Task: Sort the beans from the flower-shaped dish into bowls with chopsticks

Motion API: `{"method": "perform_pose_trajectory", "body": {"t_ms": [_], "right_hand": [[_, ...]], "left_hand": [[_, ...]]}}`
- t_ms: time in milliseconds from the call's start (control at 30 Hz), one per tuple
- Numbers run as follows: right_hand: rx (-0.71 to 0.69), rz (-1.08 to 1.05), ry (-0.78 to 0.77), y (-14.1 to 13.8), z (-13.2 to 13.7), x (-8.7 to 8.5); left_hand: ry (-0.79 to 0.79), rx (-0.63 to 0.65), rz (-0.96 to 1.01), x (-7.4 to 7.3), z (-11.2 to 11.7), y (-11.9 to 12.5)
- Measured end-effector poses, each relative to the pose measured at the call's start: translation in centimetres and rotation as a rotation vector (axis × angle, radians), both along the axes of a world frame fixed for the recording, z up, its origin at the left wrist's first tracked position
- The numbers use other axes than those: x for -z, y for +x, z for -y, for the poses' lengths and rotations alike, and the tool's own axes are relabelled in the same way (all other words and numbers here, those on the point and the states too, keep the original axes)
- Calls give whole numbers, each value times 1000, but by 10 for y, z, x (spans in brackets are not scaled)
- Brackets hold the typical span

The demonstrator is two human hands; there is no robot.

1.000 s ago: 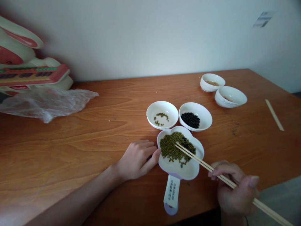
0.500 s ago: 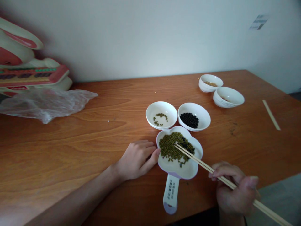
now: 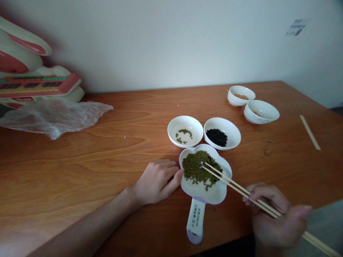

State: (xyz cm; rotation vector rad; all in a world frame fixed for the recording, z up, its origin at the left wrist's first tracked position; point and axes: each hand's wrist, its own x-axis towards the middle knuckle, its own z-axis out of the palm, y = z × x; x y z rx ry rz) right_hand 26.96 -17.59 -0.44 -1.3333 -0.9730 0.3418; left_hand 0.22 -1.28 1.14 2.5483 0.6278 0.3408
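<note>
A white flower-shaped scoop (image 3: 191,189) with a labelled handle lies on the table, holding green mung beans (image 3: 193,167) with dark beans mixed in at the right. My left hand (image 3: 158,180) rests against its left rim, thumb tip on the edge and the other fingers partly hidden. Wooden chopsticks (image 3: 235,187) are gripped in my right hand (image 3: 278,214), their tips slightly apart among the beans. Behind the scoop, one white bowl (image 3: 185,122) has a few mung beans, and the bowl beside it (image 3: 232,132) holds black beans (image 3: 217,137).
At the back right stand a bowl of tan bits (image 3: 234,100) and another white bowl (image 3: 257,117). A pale flat stick (image 3: 310,132) lies at the far right. A clear plastic bag (image 3: 61,117) sits before a rabbit-shaped toy keyboard (image 3: 40,85) on the left.
My right hand has shifted right and slightly down, and the chopstick tips have spread a little and moved slightly right in the beans. My left hand stays at the scoop's rim.
</note>
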Motion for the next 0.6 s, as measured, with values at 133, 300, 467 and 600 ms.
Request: {"method": "perform_pose_trajectory", "body": {"t_ms": [133, 300, 467, 600], "right_hand": [[25, -3, -40, -5, -3, 0], [83, -35, -21, -15, -3, 2], [62, 47, -33, -11, 2, 2], [28, 83, -22, -11, 5, -1]], "left_hand": [[10, 7, 8, 0, -1, 1], [2, 2, 0, 1, -2, 0], [-14, 4, -9, 0, -1, 0], [-20, -2, -11, -1, 0, 0]]}}
